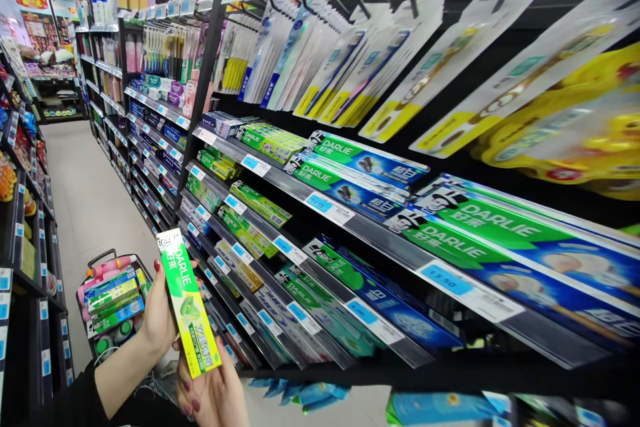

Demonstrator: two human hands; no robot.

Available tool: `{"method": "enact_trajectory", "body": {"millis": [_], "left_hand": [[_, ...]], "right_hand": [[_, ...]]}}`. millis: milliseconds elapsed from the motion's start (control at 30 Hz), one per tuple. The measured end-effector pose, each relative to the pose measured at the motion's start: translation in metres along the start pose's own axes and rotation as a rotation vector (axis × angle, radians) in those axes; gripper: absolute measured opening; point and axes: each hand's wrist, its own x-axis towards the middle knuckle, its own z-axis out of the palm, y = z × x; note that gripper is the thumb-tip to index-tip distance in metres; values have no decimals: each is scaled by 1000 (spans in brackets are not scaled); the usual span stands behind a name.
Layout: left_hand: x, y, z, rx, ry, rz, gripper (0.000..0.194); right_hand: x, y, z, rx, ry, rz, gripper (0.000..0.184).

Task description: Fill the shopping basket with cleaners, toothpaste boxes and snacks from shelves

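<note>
A green and yellow Darlie toothpaste box (186, 300) is held up at a tilt, its printed front facing me. My left hand (159, 320) grips it along its left side, with a thumb at the upper edge and fingertips showing behind on the right. From below, my right hand (215, 390) supports the lower end, its thumb along the right edge and fingers curled underneath. Rows of similar Darlie boxes (260, 203) lie on the shelves just right of my hands.
A shopping basket (84, 303) full of packaged goods stands on the aisle floor at left. Carded toothbrushes (345, 73) hang above the toothpaste shelves. Blue price tags line the shelf edge (320, 203). Another shelf unit (30, 260) borders the aisle (70, 180) on the left.
</note>
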Motion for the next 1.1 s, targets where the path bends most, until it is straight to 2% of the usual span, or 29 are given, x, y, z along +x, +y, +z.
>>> {"method": "enact_trajectory", "body": {"millis": [100, 200, 367, 433, 500, 567, 633, 700, 767, 800, 900, 1000, 1100], "left_hand": [[1, -4, -1, -69, 51, 44, 46], [0, -5, -1, -95, 108, 62, 40], [-2, -6, -2, -31, 188, 69, 42], [-2, -8, -2, -14, 185, 75, 41], [-1, -12, -3, -18, 171, 103, 38], [2, -14, -7, -27, 146, 124, 33], [10, -9, -15, -8, 96, 105, 30], [21, 4, -29, 90, -10, 75, 33], [31, 25, -49, 270, -168, 43, 39], [35, 37, -61, 375, -261, -7, 44], [40, 64, -98, 574, -423, -163, 51], [35, 74, -131, 833, -475, -246, 58], [27, 67, -159, 1242, -405, -191, 63]], "right_hand": [[-1, 3, -6, -144, 82, -177, 59], [-1, 6, -18, -311, 181, -399, 54], [6, 6, -46, -489, 216, -630, 67], [8, 4, -53, -546, 277, -676, 69], [9, -1, -54, -592, 337, -669, 58], [9, -11, -48, -638, 353, -649, 45], [8, -26, -40, -669, 329, -645, 40], [9, -44, -35, -666, 305, -654, 39], [11, -62, -37, -650, 295, -662, 39], [12, -70, -40, -652, 294, -660, 38], [20, -85, -51, -748, 249, -592, 36], [30, -90, -52, -937, 176, -473, 38], [42, -87, -41, -1059, 133, -329, 44]]}}
